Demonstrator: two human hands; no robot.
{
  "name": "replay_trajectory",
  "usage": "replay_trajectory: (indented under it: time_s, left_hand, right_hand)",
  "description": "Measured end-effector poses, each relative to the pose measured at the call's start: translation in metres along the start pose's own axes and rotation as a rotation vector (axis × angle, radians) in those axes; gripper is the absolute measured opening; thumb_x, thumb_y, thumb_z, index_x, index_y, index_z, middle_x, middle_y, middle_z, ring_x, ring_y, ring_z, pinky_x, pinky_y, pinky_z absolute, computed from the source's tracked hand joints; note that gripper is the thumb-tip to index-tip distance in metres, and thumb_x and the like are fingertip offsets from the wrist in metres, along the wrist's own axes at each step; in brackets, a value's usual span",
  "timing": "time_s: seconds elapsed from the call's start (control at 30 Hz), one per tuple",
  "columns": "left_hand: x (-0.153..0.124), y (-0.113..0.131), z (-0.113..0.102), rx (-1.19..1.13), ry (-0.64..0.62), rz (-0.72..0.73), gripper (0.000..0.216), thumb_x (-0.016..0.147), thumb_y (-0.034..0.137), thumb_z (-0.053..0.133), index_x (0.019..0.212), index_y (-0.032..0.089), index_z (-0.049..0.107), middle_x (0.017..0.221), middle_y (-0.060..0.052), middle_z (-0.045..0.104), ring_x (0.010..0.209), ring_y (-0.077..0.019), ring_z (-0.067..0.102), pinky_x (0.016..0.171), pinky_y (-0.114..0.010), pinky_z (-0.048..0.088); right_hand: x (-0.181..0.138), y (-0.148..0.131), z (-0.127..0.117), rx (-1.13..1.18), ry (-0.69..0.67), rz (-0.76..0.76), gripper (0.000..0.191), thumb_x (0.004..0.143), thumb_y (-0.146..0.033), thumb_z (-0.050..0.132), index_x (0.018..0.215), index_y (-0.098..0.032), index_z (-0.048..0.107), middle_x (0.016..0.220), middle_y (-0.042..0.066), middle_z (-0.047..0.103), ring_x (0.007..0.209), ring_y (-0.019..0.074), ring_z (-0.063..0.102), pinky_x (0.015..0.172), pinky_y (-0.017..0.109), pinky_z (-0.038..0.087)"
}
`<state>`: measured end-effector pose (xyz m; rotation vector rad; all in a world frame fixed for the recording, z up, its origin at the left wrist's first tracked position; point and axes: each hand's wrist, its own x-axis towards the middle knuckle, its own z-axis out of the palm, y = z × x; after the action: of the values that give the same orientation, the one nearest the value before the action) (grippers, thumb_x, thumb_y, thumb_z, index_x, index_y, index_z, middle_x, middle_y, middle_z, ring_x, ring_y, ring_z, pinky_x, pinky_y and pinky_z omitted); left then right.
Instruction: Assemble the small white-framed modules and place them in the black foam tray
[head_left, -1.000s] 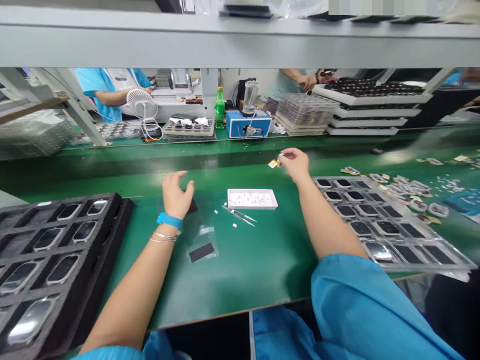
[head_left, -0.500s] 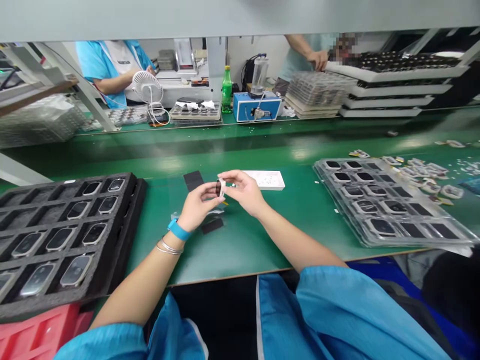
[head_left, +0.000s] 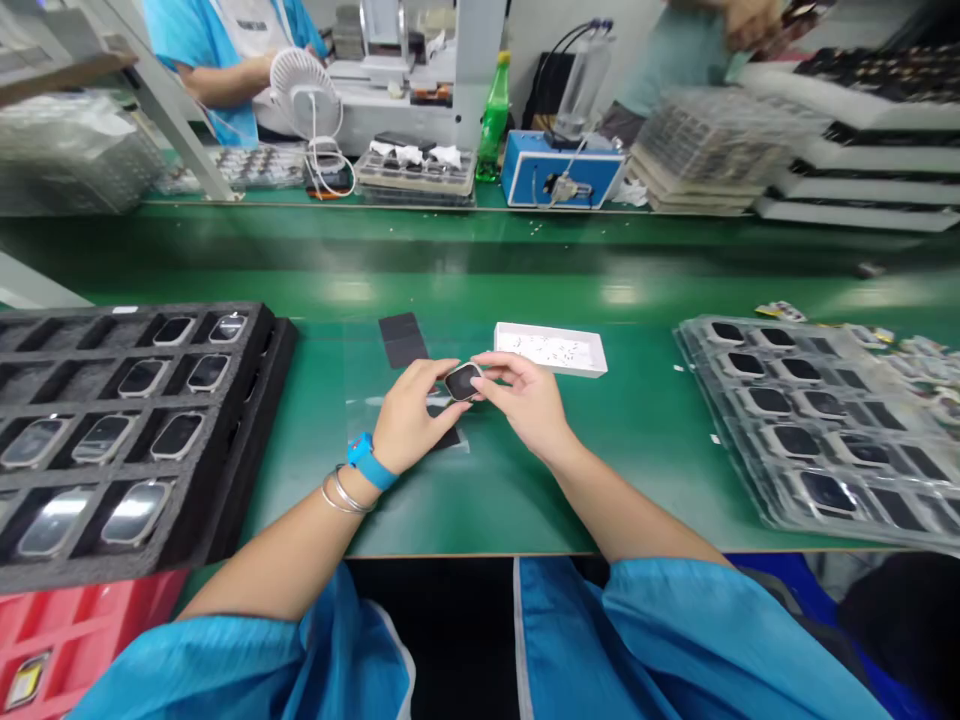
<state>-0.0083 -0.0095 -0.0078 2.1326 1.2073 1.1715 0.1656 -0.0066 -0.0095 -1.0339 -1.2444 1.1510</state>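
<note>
Between my two hands is a smartwatch case (head_left: 463,381) with a dark screen and a pale metal rim, its screen tilted up towards me. My left hand (head_left: 411,415), with a blue band on the wrist, pinches its left side. The fingers and thumb of my right hand (head_left: 527,400) close on its right edge. Behind my left hand a black flat sheet (head_left: 403,340) lies on the green bench (head_left: 480,500). Another dark piece on clear film is partly hidden under the hands. Just beyond my right hand stands a shallow white box (head_left: 551,348) holding tiny specks.
On the left, a black foam tray (head_left: 217,440) holds several watch cases, above a red plastic tray (head_left: 142,620). A clear plastic tray (head_left: 739,470) with more cases lies right. Behind stand a fan (head_left: 306,92), a green bottle (head_left: 495,120), a blue machine (head_left: 559,170) and two people.
The watch case has turned from edge-on to show its dark screen. Both hands still hold it. The camera view has shifted, and the white box shows more fully.
</note>
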Motion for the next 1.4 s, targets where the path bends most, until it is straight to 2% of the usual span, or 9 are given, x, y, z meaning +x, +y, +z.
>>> replay_trajectory:
  time_s: [0.17, 0.4, 0.6, 0.7, 0.87, 1.03, 1.2, 1.4]
  left_hand:
    - [-0.001, -0.001, 0.003, -0.058, -0.038, -0.040, 0.042, 0.077, 0.024, 0.075, 0.117, 0.022, 0.063, 0.108, -0.007, 0.065, 0.098, -0.0197, 0.063, 0.080, -0.031, 0.056]
    - [0.001, -0.009, 0.000, -0.118, -0.033, -0.049, 0.035, 0.074, 0.019, 0.076, 0.108, 0.021, 0.069, 0.104, -0.006, 0.066, 0.097, -0.0189, 0.063, 0.082, -0.031, 0.055]
    - [0.006, -0.009, -0.004, -0.152, -0.078, -0.076, 0.044, 0.067, 0.023, 0.084, 0.109, 0.023, 0.071, 0.101, -0.006, 0.070, 0.095, -0.0217, 0.063, 0.090, -0.039, 0.052]
    - [0.007, -0.009, -0.004, -0.313, -0.124, -0.163, 0.040, 0.065, 0.024, 0.083, 0.103, 0.021, 0.073, 0.101, -0.007, 0.067, 0.095, -0.0214, 0.063, 0.081, -0.035, 0.055]
    - [0.009, -0.015, -0.002, -0.779, -0.142, -0.449, 0.049, 0.056, 0.024, 0.088, 0.101, 0.018, 0.070, 0.099, -0.005, 0.068, 0.088, -0.0169, 0.065, 0.080, -0.030, 0.056]
    - [0.011, -0.014, -0.003, -1.123, -0.134, -0.593, 0.058, 0.051, 0.024, 0.092, 0.102, 0.021, 0.064, 0.089, 0.000, 0.068, 0.080, -0.0117, 0.065, 0.075, -0.023, 0.053]
    - [0.009, -0.011, -0.001, -1.141, -0.163, -0.590, 0.060, 0.050, 0.026, 0.093, 0.099, 0.021, 0.058, 0.086, 0.001, 0.067, 0.076, -0.0108, 0.064, 0.068, -0.021, 0.053]
    - [0.007, -0.015, 0.004, -1.057, -0.134, -0.509, 0.060, 0.051, 0.024, 0.092, 0.098, 0.021, 0.055, 0.087, 0.002, 0.066, 0.078, -0.0116, 0.065, 0.073, -0.023, 0.053]
  right_hand:
    - [-0.006, -0.002, 0.006, 0.003, -0.014, 0.009, 0.032, 0.070, -0.040, 0.082, 0.092, -0.021, 0.069, 0.101, 0.004, 0.066, 0.086, 0.0160, 0.063, 0.065, 0.027, 0.061]
    - [-0.006, -0.003, 0.006, 0.086, -0.109, 0.050, 0.039, 0.070, -0.046, 0.081, 0.096, -0.021, 0.066, 0.098, 0.004, 0.069, 0.084, 0.0168, 0.068, 0.074, 0.032, 0.062]
    - [-0.003, -0.001, 0.002, 0.067, -0.061, 0.041, 0.036, 0.071, -0.047, 0.080, 0.093, -0.021, 0.067, 0.099, 0.003, 0.071, 0.084, 0.0153, 0.068, 0.083, 0.034, 0.059]
    - [-0.002, 0.000, 0.001, 0.044, -0.055, 0.041, 0.035, 0.072, -0.048, 0.079, 0.092, -0.021, 0.067, 0.094, 0.003, 0.071, 0.082, 0.0156, 0.068, 0.082, 0.034, 0.059]
    - [-0.002, 0.001, 0.001, -0.090, -0.005, -0.069, 0.029, 0.077, -0.048, 0.074, 0.086, -0.021, 0.067, 0.090, 0.003, 0.069, 0.085, 0.0171, 0.066, 0.077, 0.032, 0.058]
    - [-0.007, -0.002, 0.005, -0.293, -0.096, -0.279, 0.013, 0.081, -0.035, 0.071, 0.080, -0.022, 0.068, 0.090, 0.004, 0.068, 0.087, 0.0179, 0.064, 0.076, 0.032, 0.056]
    - [-0.011, -0.003, 0.008, -0.462, -0.088, -0.358, 0.005, 0.080, -0.027, 0.070, 0.079, -0.024, 0.068, 0.088, 0.003, 0.068, 0.084, 0.0183, 0.064, 0.077, 0.034, 0.055]
    - [-0.012, -0.002, 0.007, -0.530, -0.066, -0.393, 0.002, 0.078, -0.023, 0.068, 0.079, -0.025, 0.068, 0.090, 0.003, 0.071, 0.085, 0.0198, 0.067, 0.085, 0.037, 0.055]
